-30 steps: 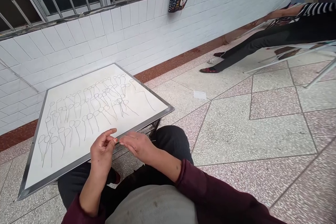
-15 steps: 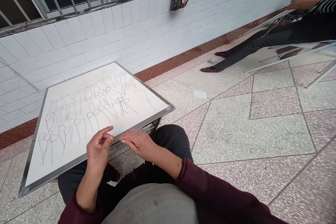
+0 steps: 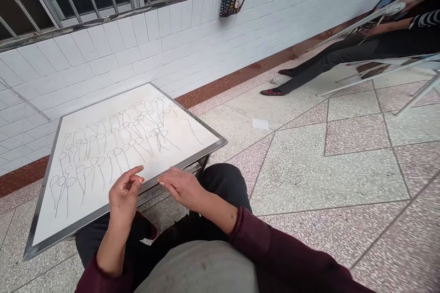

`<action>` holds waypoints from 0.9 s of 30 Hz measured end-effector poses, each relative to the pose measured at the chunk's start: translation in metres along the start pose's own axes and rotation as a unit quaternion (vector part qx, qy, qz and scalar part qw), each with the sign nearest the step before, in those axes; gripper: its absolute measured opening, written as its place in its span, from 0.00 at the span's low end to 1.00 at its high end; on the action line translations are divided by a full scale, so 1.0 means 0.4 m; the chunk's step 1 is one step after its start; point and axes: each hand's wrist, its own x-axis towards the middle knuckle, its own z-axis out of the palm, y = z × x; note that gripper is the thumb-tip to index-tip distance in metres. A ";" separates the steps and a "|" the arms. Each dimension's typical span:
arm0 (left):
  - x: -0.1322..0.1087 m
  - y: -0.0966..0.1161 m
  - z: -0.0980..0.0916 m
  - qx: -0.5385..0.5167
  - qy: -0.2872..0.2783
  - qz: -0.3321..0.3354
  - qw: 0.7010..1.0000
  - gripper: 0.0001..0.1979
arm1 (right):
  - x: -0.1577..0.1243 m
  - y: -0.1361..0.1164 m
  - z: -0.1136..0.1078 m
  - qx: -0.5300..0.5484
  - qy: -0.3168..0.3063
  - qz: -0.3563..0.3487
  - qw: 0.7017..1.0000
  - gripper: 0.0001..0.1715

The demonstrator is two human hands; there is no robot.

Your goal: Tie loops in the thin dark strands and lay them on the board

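Note:
My left hand (image 3: 124,192) is held over the front edge of the white table (image 3: 192,144), its thumb and index finger pressed together and the other fingers loosely bent. Close by on the right, my right hand (image 3: 182,188) has thumb and fingertips closed in a pinch pointing at the left one. Whatever lies between the fingertips is too fine to make out. Many thin dark strands, each with a round loop (image 3: 117,151) at one end and loose tails, lie in rows on the table. A bent strand (image 3: 194,132) without a loop rests near the right edge.
A tiled wall (image 3: 113,62) with a barred window borders the table's far side. A small dark bag (image 3: 233,2) hangs from the bars. At the right another person (image 3: 319,66) sits with legs stretched out. A white paper piece (image 3: 260,124) lies on the floor.
My left hand has shifted slightly left, widening the gap to my right hand, which stays nearly in place. The seated person's hands have moved lower.

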 end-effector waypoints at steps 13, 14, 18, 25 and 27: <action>0.013 0.002 -0.050 -0.001 0.029 -0.033 0.999 0.19 | -0.035 0.038 -0.030 -0.015 -0.045 0.014 0.999 0.11; 0.013 0.002 -0.049 -0.002 0.028 -0.034 0.999 0.19 | -0.033 0.040 -0.032 -0.031 -0.053 0.013 0.998 0.11; 0.007 0.006 -0.037 0.002 0.023 -0.030 0.999 0.19 | -0.020 0.038 -0.030 -0.090 -0.079 -0.004 0.993 0.09; 0.002 0.013 -0.021 0.026 0.030 -0.024 0.999 0.18 | -0.010 0.007 -0.001 -0.039 -0.059 -0.002 0.998 0.09; 0.004 0.010 -0.022 0.031 0.026 -0.019 0.999 0.18 | -0.012 0.004 0.004 -0.023 -0.053 0.001 0.998 0.09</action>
